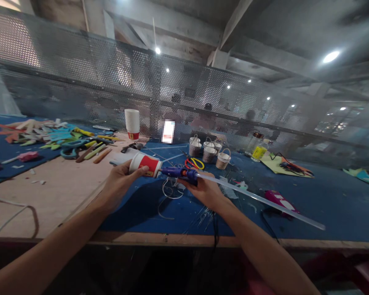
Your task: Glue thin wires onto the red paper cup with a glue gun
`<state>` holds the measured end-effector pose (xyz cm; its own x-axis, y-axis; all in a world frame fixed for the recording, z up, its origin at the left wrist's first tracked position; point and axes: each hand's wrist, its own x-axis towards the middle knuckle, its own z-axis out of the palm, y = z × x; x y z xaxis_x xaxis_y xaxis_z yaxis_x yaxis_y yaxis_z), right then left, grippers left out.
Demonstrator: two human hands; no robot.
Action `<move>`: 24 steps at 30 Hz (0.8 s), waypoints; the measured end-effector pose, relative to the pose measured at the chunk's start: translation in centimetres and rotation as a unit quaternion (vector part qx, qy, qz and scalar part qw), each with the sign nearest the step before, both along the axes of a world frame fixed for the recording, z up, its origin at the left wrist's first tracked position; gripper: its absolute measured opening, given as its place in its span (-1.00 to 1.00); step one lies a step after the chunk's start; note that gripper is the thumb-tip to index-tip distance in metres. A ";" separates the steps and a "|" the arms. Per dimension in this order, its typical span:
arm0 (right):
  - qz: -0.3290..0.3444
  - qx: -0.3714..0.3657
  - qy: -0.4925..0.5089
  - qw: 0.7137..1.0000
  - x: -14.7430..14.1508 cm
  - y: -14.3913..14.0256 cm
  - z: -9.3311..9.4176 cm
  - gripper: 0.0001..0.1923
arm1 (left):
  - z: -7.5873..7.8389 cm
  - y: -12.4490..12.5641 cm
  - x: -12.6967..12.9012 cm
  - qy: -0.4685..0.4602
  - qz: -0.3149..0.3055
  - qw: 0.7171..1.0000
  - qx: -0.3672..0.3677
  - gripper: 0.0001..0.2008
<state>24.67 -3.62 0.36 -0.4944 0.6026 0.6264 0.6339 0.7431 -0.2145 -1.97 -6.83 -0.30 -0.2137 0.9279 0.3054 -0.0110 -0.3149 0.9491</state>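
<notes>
The left hand (119, 180) is closed around a paper cup (148, 165), which lies sideways above the table (132, 213), its thumb pressing on the side. The right hand (206, 190) is curled on a blue glue gun (180, 173), whose nozzle is at the cup's right end; I cannot tell if they touch. On the cup's red band there is a small yellow mark, too small for reading. The stack of cups (132, 123) has also red at its bottom. The yellow label (258, 153) of a bottle is likewise not readable.
</notes>
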 end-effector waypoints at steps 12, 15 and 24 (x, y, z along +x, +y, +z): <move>0.001 -0.011 0.014 1.000 0.0 0.2 -0.2 -0.62 | 0.2 -0.1 0.0 0.000 0.004 1.000 -0.018 -0.67; 0.003 -0.022 0.023 0.999 0.1 0.3 -0.1 -0.62 | 0.2 -0.2 -0.1 -0.013 -0.005 0.999 -0.030 -0.69; -0.002 -0.018 0.017 1.000 0.2 0.5 -0.2 -0.63 | 0.2 -0.2 -0.1 -0.026 -0.019 0.999 -0.028 -0.71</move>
<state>24.84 -3.09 0.19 -0.4709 0.6264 0.6211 0.6287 0.7322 -0.2618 -2.05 -7.05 -0.07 -0.1931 0.9508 0.2421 -0.0723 -0.2598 0.9629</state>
